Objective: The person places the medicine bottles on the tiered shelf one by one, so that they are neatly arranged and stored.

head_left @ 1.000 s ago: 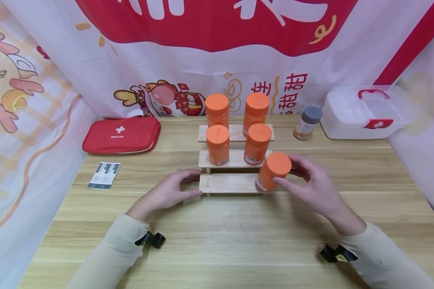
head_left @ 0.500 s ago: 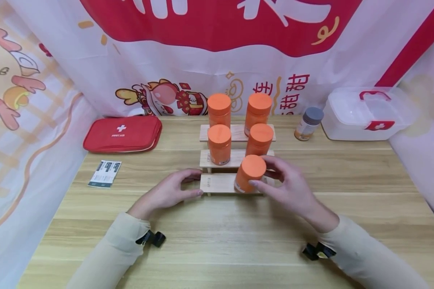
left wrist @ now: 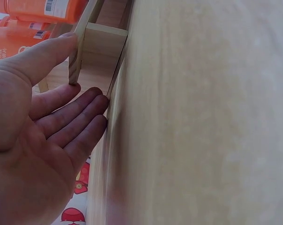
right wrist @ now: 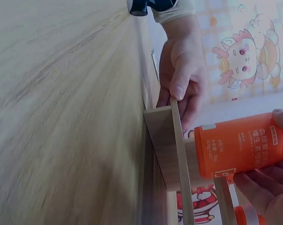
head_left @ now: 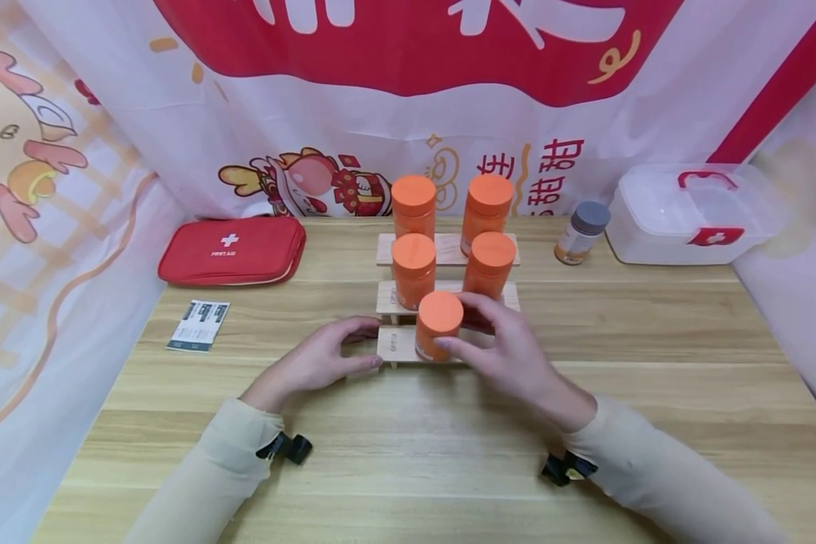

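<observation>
An orange pill bottle (head_left: pixel 439 321) with an orange cap is gripped in my right hand (head_left: pixel 513 351), thumb on the near side and fingers behind. In the right wrist view, its base (right wrist: pixel 201 152) hangs slightly above the lowest board. My left hand (head_left: pixel 313 359) pinches the left end of the lowest board of a three-step wooden stand (head_left: pixel 394 344), its thumb and index finger (left wrist: pixel 55 101) at the board's edge. Two orange bottles stand on the middle step, the left one (head_left: pixel 413 272) and the right one (head_left: pixel 489 264). Two more, left (head_left: pixel 413 204) and right (head_left: pixel 487 211), occupy the top step.
A red first-aid pouch (head_left: pixel 231 251) lies at the back left, with a printed paper slip (head_left: pixel 199 326) in front. Back right are a grey-capped bottle (head_left: pixel 582 232) and a translucent first-aid box (head_left: pixel 673 242). A printed cloth (head_left: pixel 353 113) hangs behind the table.
My right hand has carried the orange pill bottle leftward along the lowest step, from its right end towards the middle-left. The left hand has stayed at the board's end.
</observation>
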`<action>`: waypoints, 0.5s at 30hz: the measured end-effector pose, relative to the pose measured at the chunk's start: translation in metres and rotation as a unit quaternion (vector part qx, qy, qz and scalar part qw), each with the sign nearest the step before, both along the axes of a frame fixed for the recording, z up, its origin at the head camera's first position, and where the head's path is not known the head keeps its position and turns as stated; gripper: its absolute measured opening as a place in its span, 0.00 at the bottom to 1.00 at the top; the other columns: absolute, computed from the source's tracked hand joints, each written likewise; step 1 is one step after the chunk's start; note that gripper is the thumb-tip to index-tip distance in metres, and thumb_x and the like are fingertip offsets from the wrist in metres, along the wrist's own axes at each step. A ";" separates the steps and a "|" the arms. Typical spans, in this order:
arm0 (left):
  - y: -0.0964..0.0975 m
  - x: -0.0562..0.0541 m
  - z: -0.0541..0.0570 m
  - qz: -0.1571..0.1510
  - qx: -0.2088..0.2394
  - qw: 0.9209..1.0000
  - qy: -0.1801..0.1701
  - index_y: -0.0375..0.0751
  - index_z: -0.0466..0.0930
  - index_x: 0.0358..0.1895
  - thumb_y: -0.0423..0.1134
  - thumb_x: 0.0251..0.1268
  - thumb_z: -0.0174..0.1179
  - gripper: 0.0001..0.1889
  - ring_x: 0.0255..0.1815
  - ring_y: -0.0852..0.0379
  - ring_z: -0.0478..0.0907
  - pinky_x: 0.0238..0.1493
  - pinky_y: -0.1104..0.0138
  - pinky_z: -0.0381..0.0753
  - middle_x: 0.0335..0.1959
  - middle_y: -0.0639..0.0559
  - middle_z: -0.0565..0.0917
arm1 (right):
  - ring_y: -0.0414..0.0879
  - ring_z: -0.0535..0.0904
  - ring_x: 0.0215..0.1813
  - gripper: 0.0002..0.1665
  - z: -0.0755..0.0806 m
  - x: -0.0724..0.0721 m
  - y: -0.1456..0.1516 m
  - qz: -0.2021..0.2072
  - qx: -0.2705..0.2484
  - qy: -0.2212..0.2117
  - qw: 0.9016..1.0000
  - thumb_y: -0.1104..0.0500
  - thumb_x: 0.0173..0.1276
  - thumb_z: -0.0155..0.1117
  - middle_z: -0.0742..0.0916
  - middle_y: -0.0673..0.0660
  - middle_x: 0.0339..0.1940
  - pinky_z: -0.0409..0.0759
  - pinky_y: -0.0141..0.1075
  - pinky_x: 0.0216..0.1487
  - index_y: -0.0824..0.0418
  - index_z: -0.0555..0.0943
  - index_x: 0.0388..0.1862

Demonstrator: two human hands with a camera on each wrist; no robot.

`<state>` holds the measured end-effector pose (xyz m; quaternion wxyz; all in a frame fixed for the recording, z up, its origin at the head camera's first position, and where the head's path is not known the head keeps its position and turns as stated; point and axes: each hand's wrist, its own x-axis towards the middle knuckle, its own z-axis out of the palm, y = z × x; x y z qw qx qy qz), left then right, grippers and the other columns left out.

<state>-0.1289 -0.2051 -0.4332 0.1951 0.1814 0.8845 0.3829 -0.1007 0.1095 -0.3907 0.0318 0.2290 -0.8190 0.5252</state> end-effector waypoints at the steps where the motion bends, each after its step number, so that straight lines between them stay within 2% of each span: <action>1: 0.000 0.000 0.000 0.000 0.000 1.000 0.000 0.44 0.73 0.78 0.51 0.72 0.73 0.36 0.78 0.44 0.76 0.82 0.44 0.70 0.76 0.46 0.80 | 0.53 0.89 0.62 0.35 0.000 -0.001 -0.002 -0.001 0.001 -0.001 1.000 0.62 0.64 0.83 0.89 0.60 0.62 0.89 0.46 0.64 0.65 0.81 0.69; 8: 0.000 0.000 0.001 0.002 0.000 1.000 -0.006 0.45 0.73 0.78 0.52 0.71 0.73 0.37 0.78 0.44 0.76 0.82 0.44 0.71 0.76 0.46 0.80 | 0.51 0.88 0.63 0.34 -0.001 -0.004 -0.014 -0.007 -0.007 0.006 1.000 0.62 0.64 0.83 0.89 0.59 0.63 0.89 0.44 0.65 0.63 0.82 0.68; 15: 0.000 0.000 0.002 0.005 0.000 1.000 -0.012 0.46 0.72 0.79 0.53 0.71 0.73 0.37 0.78 0.44 0.75 0.82 0.43 0.70 0.76 0.47 0.79 | 0.50 0.86 0.61 0.32 -0.003 -0.005 -0.022 -0.025 0.016 0.035 0.999 0.60 0.62 0.85 0.88 0.59 0.61 0.88 0.48 0.65 0.64 0.85 0.65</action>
